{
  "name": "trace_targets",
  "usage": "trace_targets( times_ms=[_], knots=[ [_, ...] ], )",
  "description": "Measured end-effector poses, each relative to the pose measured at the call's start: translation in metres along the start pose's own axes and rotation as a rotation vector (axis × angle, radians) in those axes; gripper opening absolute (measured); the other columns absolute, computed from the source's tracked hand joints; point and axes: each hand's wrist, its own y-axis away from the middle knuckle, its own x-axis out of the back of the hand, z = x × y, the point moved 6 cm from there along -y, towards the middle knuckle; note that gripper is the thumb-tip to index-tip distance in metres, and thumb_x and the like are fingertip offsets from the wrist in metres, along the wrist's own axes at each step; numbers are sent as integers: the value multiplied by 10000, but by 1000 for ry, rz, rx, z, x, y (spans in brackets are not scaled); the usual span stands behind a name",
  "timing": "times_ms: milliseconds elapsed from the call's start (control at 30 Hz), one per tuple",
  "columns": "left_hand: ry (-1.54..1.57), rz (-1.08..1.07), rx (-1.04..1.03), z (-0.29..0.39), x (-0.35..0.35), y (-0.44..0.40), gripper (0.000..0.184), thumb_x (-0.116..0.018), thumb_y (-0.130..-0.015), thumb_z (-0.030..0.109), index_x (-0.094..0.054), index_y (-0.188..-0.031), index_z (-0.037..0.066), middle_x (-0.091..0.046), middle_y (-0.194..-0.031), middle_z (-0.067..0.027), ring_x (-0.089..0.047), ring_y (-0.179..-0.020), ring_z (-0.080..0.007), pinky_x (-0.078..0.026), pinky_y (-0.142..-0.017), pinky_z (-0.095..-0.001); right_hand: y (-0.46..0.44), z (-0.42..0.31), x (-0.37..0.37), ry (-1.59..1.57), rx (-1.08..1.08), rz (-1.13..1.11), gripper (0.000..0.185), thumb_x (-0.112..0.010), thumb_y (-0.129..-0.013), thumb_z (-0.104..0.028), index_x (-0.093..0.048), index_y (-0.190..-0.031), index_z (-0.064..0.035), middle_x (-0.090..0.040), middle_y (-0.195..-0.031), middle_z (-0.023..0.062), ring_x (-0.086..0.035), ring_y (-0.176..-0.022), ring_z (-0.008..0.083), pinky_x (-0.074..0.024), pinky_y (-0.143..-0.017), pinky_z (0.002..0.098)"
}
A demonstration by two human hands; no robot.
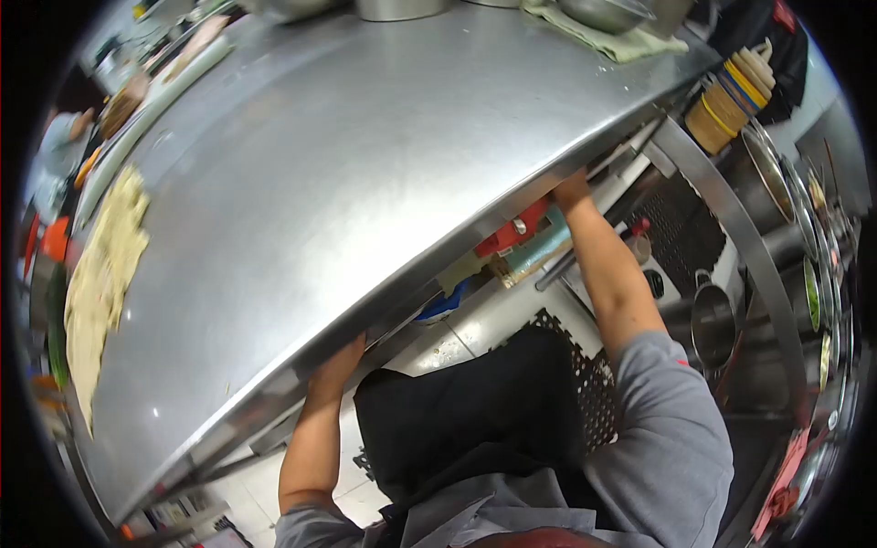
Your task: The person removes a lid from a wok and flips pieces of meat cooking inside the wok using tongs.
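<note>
Lying under table (365, 164), red item (499, 239) seemingly beside right hand (571, 190).

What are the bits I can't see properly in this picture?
All in the head view:
Left hand: fingers hidden by the tabletop.
Right hand: fingers hidden by the tabletop too, so any grip can't be seen.
Red object: partly covered by the tabletop's edge.
Metal container: cut off by the picture's top.
Person at far left: too small and blurred.
</note>
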Motion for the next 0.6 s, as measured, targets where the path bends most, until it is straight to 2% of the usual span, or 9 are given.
trace_targets(
  times_ms=[33, 100, 133, 200, 233, 267, 333, 467, 600],
  knots=[
    [120, -49, 103, 7, 10, -1, 390, -531, -944, 332, -598, -1201, 47, -671, -951, -225, -650, -869, -404, -487, -787, -505, 1, 1, -8, 27, 23, -38, 246, -583, -830, -140, -672, -1025, -21, -675, -1019, 161, -627, -961, 351, -500, -832, 409],
    [-22, 190, -58, 5, -1, 8, 399, -526, -947, 347, -617, -1148, 15, -669, -918, -243, -652, -839, -412, -500, -758, -505, 5, 12, -21, 40, -114, -45, 233, -585, -824, -137, -663, -1011, -22, -665, -1003, 163, -619, -950, 354, -496, -828, 413],
    [-18, 156, -115, 9, -1, 3, 399, -526, -947, 347, -617, -1148, 15, -669, -918, -243, -652, -839, -412, -500, -758, -505, 7, 18, -23, 43, -185, -37, 227, -586, -821, -135, -658, -1004, -23, -660, -996, 164, -615, -945, 355, -494, -827, 415],
    [-75, 60, 95, 3, 1, -4, 382, -523, -956, 339, -631, -1112, 7, -672, -914, -240, -648, -853, -416, -510, -760, -499, 15, 28, -26, 31, -337, -2, 215, -588, -815, -132, -649, -990, -24, -649, -981, 167, -607, -934, 357, -489, -824, 420],
    [-73, 23, 61, 3, 0, -7, 382, -523, -956, 339, -631, -1112, 7, -672, -914, -240, -648, -853, -416, -510, -760, -499, 19, 29, -28, 17, -408, 13, 210, -589, -812, -131, -645, -983, -25, -644, -973, 168, -604, -929, 358, -487, -822, 422],
    [-145, -204, 266, -13, -16, -4, 382, -517, -963, 331, -631, -1114, 0, -671, -922, -243, -646, -852, -423, -515, -758, -499, 24, 30, -29, 3, -477, 26, 204, -590, -809, -129, -640, -976, -25, -639, -965, 169, -600, -923, 360, -485, -821, 424],
    [-262, -509, 545, -30, -40, 11, 383, -488, -986, 312, -628, -1141, -10, -669, -976, -239, -652, -885, -401, -527, -800, -459, 35, 30, -32, -32, -606, 67, 192, -592, -802, -126, -631, -962, -27, -628, -950, 172, -592, -912, 362, -481, -817, 428],
    [-240, -220, 241, -12, -6, 5, 363, -479, -983, 286, -629, -1120, -14, -674, -973, -210, -651, -883, -379, -516, -813, -440, 56, 7, -44, -120, -862, 128, 171, -595, -790, -120, -613, -935, -30, -607, -920, 177, -576, -890, 367, -472, -811, 437],
    [-318, -87, 15, 9, 9, -5, 343, -469, -980, 261, -630, -1100, -18, -679, -969, -182, -651, -881, -356, -505, -825, -422, 87, -60, -27, -265, -1046, 128, 152, -599, -778, -114, -595, -907, -32, -586, -889, 182, -561, -868, 371, -463, -805, 445]
  ],
)
